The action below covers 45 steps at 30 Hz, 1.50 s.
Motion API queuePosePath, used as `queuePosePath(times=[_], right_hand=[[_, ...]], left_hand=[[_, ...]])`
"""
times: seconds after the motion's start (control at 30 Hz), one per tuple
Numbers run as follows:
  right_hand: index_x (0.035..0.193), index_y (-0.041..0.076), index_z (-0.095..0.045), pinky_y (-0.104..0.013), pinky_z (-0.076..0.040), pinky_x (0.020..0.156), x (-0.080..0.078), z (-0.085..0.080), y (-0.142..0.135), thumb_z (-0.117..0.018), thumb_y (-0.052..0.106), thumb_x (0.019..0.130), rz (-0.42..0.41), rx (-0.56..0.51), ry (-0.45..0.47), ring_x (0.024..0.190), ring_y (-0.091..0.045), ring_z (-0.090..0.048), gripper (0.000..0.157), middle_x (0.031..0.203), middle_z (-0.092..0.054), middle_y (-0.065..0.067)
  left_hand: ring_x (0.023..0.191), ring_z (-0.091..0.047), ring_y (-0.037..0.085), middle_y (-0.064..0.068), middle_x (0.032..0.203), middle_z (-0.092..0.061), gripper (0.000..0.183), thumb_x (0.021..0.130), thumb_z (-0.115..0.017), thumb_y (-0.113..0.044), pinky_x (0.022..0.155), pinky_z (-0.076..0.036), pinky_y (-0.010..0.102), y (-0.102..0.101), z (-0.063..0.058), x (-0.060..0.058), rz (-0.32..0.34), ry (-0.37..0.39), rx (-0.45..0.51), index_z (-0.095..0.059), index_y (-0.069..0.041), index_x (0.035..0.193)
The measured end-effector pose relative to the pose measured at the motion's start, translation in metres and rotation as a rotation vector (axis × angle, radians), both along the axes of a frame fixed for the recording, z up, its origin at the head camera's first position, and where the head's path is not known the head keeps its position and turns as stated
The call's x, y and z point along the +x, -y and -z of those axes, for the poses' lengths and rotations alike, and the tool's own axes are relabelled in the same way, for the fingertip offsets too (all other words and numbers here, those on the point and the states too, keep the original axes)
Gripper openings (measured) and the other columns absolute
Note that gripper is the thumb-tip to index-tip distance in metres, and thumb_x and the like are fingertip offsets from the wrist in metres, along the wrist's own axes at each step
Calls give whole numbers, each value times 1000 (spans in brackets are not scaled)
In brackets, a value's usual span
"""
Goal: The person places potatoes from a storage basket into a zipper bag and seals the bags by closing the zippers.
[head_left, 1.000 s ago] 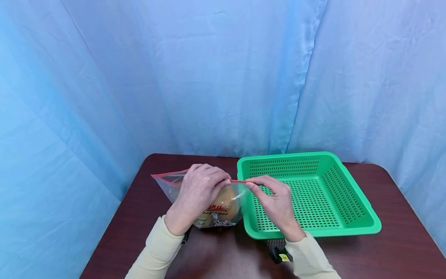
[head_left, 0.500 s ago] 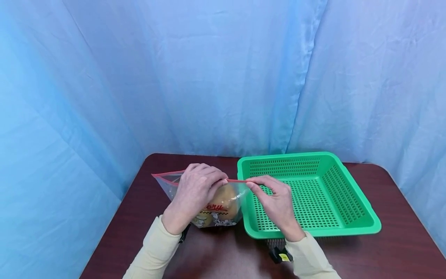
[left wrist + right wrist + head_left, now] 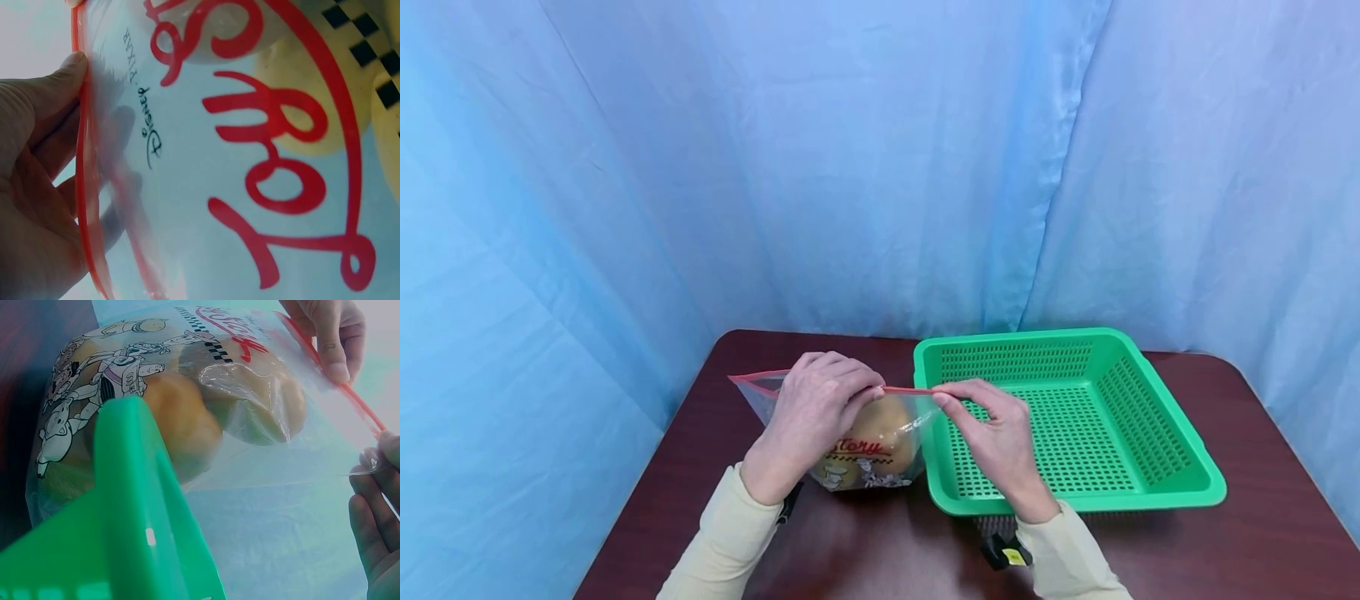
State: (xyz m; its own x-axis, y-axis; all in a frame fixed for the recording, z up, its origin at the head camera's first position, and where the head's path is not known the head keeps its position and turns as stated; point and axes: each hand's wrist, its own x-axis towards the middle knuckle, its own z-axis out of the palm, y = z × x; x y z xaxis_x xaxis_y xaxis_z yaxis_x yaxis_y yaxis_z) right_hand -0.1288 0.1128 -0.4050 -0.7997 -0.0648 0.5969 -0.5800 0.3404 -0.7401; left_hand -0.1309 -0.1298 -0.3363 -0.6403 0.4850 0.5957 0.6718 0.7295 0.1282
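Observation:
A clear zip bag (image 3: 865, 462) with a red zip edge, red lettering and cartoon print stands on the table, holding several round yellow-brown items that look like fruit (image 3: 181, 419). My left hand (image 3: 820, 404) pinches the red zip around its middle, thumb on the near side, as the left wrist view shows. At the bag's right corner, thumb and forefinger of my right hand (image 3: 992, 433) grip the end of the zip. Between the hands the red strip runs as one straight line; left of my left hand the mouth gapes into two edges.
Right beside the bag stands a green perforated plastic basket (image 3: 1183, 497), partly under my right hand. The dark brown table (image 3: 865, 550) carries both. Light blue curtains (image 3: 850, 167) hang behind and at the sides.
My left hand has slid a little leftward along the zip, so more of the straight red strip and the lettering shows. My right hand keeps its hold at the corner.

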Motion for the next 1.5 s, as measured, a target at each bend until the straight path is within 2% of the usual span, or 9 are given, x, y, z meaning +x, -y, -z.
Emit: queuePosePath(times=[0.37, 0.63, 0.9, 1.5], right_hand=[[104, 11, -82, -20, -55, 76, -1, 0, -3, -82, 5, 88, 7, 3, -16, 90, -10, -70, 17, 96, -77, 4], [104, 16, -82, -21, -55, 74, 1, 0, -4, -82, 7, 88, 1, 9, -3, 91, -9, -70, 18, 97, -77, 6], [103, 17, -82, -20, -55, 75, 2, -1, -6, -82, 8, 89, 7, 11, 3, 92, -9, -70, 17, 98, -77, 7], [102, 15, -82, -20, -55, 74, 1, 1, -5, -82, 6, 88, 3, -4, -20, 90, -9, -71, 17, 96, -77, 6]], left_hand=[[96, -69, 14, -8, 93, -76, 6, 90, -83, -22, 91, -52, 41, 4, 0, 0, 14, 12, 20, -80, -20, 95], [97, -69, 14, -7, 93, -76, 7, 90, -83, -24, 91, -52, 41, 8, 5, 1, 7, 30, 30, -80, -19, 95], [95, -69, 14, -7, 91, -76, 6, 90, -82, -21, 89, -53, 41, 11, 6, -2, 12, -5, 18, -79, -19, 93], [96, -70, 16, -5, 95, -77, 11, 88, -85, -21, 88, -53, 43, 22, 7, -2, 15, -3, 38, -80, -17, 96]])
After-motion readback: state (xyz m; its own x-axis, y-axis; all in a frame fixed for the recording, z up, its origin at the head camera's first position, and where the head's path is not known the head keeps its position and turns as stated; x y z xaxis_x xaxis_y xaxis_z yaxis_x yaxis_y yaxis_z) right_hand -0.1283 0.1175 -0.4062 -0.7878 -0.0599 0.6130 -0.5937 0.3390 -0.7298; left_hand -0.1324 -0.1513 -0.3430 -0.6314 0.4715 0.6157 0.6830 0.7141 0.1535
